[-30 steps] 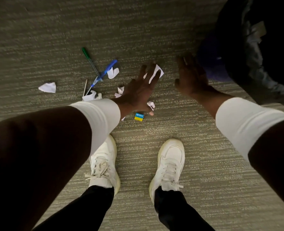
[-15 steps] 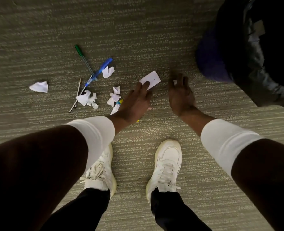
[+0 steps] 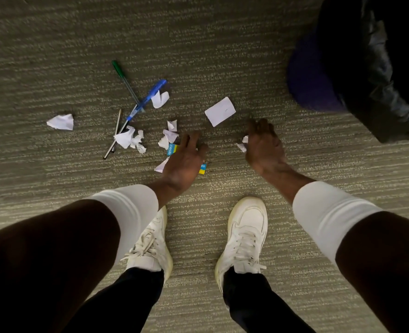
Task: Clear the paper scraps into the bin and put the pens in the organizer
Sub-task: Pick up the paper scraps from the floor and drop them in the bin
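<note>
Compared with a moment ago, both hands are lower and closer to the person's shoes, and the flat white card (image 3: 220, 111), which the left hand (image 3: 185, 162) was touching then, now lies free on the carpet (image 3: 222, 44), just beyond the two hands. I take this card as the landmark.

The left hand is now below and left of the card, its fingers spread apart over a blue and yellow scrap (image 3: 172, 149); it touches or nearly touches it, and it is not clamped on anything yet. The right hand (image 3: 263, 145) is below and right of the card, and its fingers are curled together around a small white scrap (image 3: 243, 143).

Left of the card lie more torn scraps (image 3: 129, 139), and farther left one lone scrap (image 3: 61, 122). The blue pen (image 3: 148, 98), the green pen (image 3: 124, 79) and a thin dark pen (image 3: 113, 140) are also left of it, crossed together. The bin (image 3: 378, 68) stands far right of the card. The organizer is not in view.

So the collecting is only at its beginning: most scraps and all pens remain on the floor.
</note>
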Demonstrator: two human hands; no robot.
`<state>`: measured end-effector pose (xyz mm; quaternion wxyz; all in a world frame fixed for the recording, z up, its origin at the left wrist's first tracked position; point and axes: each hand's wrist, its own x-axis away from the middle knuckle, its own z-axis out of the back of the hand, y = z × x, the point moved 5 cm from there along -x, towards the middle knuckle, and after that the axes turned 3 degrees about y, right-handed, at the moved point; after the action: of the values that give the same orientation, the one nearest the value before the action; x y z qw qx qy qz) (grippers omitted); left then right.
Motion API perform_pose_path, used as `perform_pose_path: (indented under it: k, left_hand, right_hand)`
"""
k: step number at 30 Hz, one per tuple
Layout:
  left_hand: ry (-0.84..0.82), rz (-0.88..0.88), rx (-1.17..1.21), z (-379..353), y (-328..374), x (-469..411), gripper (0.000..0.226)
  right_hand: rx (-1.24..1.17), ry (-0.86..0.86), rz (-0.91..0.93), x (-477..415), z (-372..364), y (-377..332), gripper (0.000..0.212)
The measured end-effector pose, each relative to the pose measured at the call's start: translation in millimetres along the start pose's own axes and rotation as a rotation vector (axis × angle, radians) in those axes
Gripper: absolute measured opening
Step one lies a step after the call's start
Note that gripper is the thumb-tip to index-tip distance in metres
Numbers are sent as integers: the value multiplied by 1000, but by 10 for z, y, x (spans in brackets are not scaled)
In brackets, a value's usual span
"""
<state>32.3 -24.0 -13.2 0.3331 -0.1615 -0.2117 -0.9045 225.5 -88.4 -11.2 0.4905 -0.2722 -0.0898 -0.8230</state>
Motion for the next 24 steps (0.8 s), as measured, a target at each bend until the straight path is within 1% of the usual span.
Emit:
perform_pose_path:
  k: [1, 3, 8, 10, 12, 14, 16, 18, 21, 24]
  left_hand:
    - [10, 11, 28, 1, 0, 5, 51]
    - [23, 16, 71, -7, 6, 9, 51]
    - [48, 9, 185, 11, -29, 88, 60]
    - [69, 19, 242, 54, -61, 129, 57]
    - [86, 44, 292, 108, -95, 165, 49]
    - [95, 57, 318, 163, -119, 199, 43]
    - [98, 41, 326, 217, -133, 236, 39]
    - [104, 31, 340, 280, -149, 264, 33]
    - [129, 28, 354, 444, -126, 287, 22]
    - [169, 38, 388, 654, -50, 272, 18]
  right_hand:
    - [-16, -11, 16, 21, 7, -34, 80]
    - [-23, -14, 81, 79, 24, -122, 79]
    - [30, -33, 162, 226, -66, -290, 58]
    - [0, -50, 184, 279, -113, -333, 52]
    - [-14, -49, 197, 311, -138, -369, 45]
    - [35, -43, 212, 314, -166, -385, 38]
    - [14, -52, 227, 316, -179, -383, 36]
    - [-57, -31, 204, 317, -136, -351, 31]
    - [-221, 54, 67, 356, 29, -252, 18]
    - [-348, 157, 2, 482, 260, -239, 17]
